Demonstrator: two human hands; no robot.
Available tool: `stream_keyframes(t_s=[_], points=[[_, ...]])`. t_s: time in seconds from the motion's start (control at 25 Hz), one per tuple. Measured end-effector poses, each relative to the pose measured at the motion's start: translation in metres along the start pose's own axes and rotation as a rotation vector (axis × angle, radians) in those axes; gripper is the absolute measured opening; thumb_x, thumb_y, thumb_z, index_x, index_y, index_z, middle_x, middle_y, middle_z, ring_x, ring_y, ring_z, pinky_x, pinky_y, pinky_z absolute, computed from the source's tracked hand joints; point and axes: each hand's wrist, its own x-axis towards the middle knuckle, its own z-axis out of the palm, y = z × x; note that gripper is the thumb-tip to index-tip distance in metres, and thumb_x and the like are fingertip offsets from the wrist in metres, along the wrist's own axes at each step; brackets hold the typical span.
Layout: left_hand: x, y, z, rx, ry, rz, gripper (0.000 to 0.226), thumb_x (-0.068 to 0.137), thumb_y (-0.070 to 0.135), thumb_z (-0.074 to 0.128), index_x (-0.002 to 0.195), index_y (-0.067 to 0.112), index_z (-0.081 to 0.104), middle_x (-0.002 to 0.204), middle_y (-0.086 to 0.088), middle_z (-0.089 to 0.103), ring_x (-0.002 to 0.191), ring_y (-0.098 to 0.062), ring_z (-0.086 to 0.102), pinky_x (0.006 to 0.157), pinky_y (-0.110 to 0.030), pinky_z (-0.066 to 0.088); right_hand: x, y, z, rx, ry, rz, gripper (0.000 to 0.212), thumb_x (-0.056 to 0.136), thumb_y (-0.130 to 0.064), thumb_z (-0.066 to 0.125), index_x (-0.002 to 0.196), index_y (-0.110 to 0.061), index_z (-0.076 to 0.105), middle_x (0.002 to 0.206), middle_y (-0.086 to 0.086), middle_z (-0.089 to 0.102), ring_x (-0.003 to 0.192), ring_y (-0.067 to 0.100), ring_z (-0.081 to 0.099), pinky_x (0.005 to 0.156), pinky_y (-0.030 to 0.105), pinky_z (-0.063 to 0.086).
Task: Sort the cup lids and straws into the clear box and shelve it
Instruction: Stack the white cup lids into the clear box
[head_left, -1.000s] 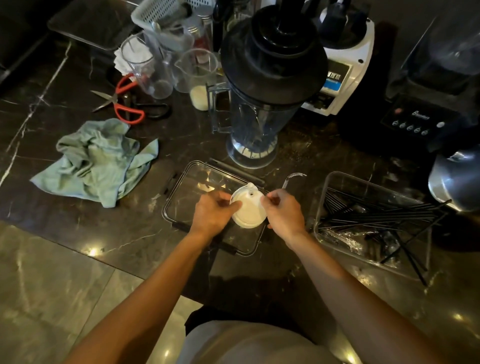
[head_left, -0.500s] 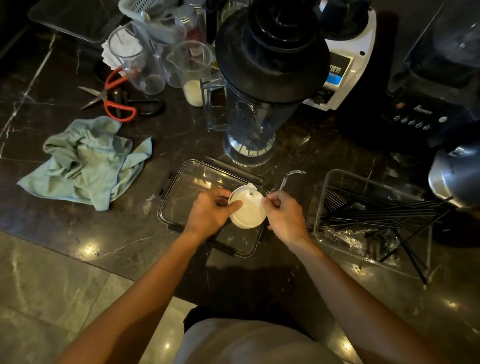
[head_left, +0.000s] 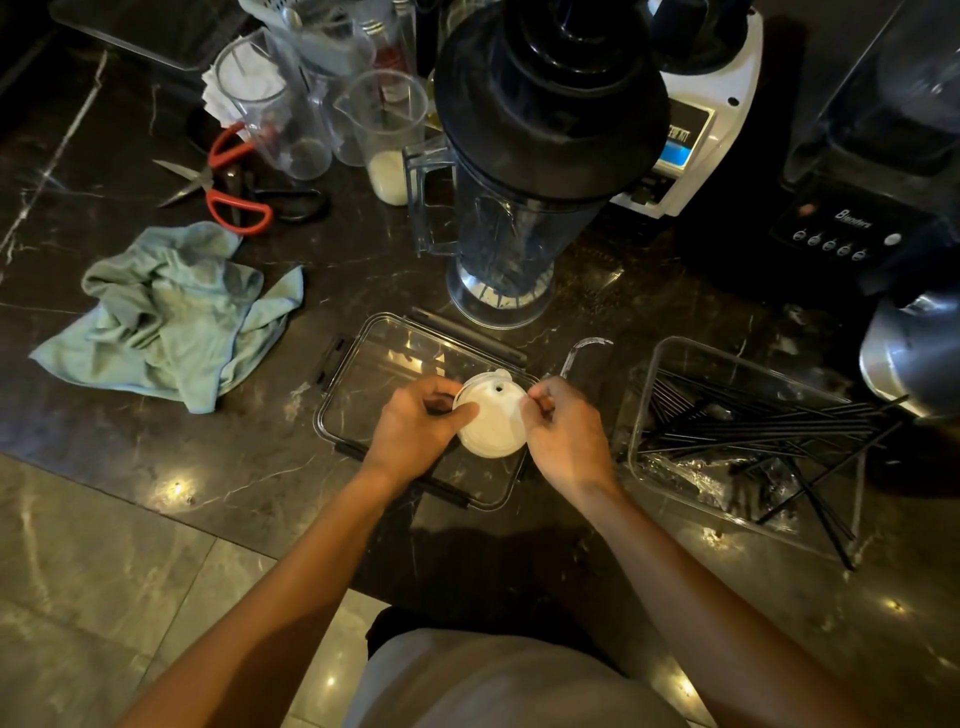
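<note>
We held a white cup lid (head_left: 492, 421) between both hands over the dark marble counter (head_left: 156, 457) — the left hand (head_left: 415, 428) pinching its left edge with thumb and fingers closed on it, the right hand (head_left: 566, 434) pinching the right edge the same way. Whether it was one lid or a short stack we could not tell. The lid hung above a flat clear box lid (head_left: 374, 364) with dark latches, which lay on the counter just in front of us. To our right, apart from the hands, sat the clear box (head_left: 670, 358), and inside it lay a loose bundle of black straws (head_left: 769, 421), several poking out over the right and near rims, with some crumpled clear wrapping at the bottom. A small curved clear piece (head_left: 584, 351) lay between the box lid and the box. Beyond the box lid stood a blender jug (head_left: 524, 171) with a black cover; left of it were clear measuring cups (head_left: 384, 130) — one with something pale at the bottom — and red-handled scissors (head_left: 228, 197). A crumpled pale green cloth (head_left: 171, 317) lay to the far left.
</note>
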Motion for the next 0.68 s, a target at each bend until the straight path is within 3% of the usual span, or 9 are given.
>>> stream_keyframes(t_s=[0.2, 0.44, 0.52, 0.6, 0.68], points=[[-0.0014, -0.0016, -0.001, 0.071, -0.019, 0.012, 0.032, 0.087, 0.029, 0.08, 0.115, 0.018, 0.072, 0.106, 0.004, 0.075, 0.099, -0.009, 0.071, 0.089, -0.037, 0.06, -0.0027, 0.0021, 0.0013, -0.001, 0.005, 0.005, 0.01, 0.102, -0.026, 0.059, 0.109, -0.02, 0.064, 0.106, -0.005, 0.065, 0.092, 0.006, 0.062, 0.058, 0.011, 0.041], [-0.0001, -0.0035, -0.0026, 0.087, -0.028, -0.002, 0.036, 0.087, 0.028, 0.08, 0.119, 0.016, 0.07, 0.109, 0.001, 0.075, 0.102, -0.011, 0.07, 0.09, -0.035, 0.059, -0.0039, 0.0038, 0.0046, -0.039, -0.018, -0.021, 0.013, 0.103, -0.029, 0.058, 0.114, -0.022, 0.061, 0.11, -0.005, 0.062, 0.098, 0.01, 0.063, 0.063, 0.014, 0.043], [0.0007, -0.0016, -0.0033, 0.118, -0.047, 0.009, 0.035, 0.088, 0.028, 0.079, 0.12, 0.017, 0.069, 0.109, 0.001, 0.075, 0.102, -0.011, 0.07, 0.09, -0.036, 0.06, -0.0013, 0.0055, 0.0061, -0.002, -0.031, -0.012, 0.006, 0.103, -0.027, 0.059, 0.109, -0.025, 0.06, 0.105, -0.006, 0.062, 0.097, 0.013, 0.064, 0.065, 0.02, 0.051], [0.0028, 0.0015, -0.0029, 0.118, -0.05, 0.006, 0.032, 0.088, 0.026, 0.079, 0.118, 0.019, 0.069, 0.109, 0.002, 0.075, 0.101, -0.01, 0.069, 0.091, -0.039, 0.06, 0.0008, 0.0044, 0.0053, 0.092, -0.045, 0.039, 0.003, 0.103, -0.025, 0.06, 0.104, -0.027, 0.059, 0.102, -0.007, 0.063, 0.095, 0.015, 0.066, 0.073, 0.036, 0.061], [0.0041, 0.0023, -0.0013, 0.096, -0.042, -0.006, 0.031, 0.089, 0.027, 0.078, 0.118, 0.019, 0.07, 0.109, 0.002, 0.075, 0.102, -0.011, 0.07, 0.093, -0.042, 0.059, 0.0012, 0.002, 0.0034, 0.086, -0.036, 0.045, 0.005, 0.103, -0.022, 0.058, 0.103, -0.027, 0.06, 0.102, -0.006, 0.064, 0.095, 0.012, 0.064, 0.074, 0.035, 0.06]])
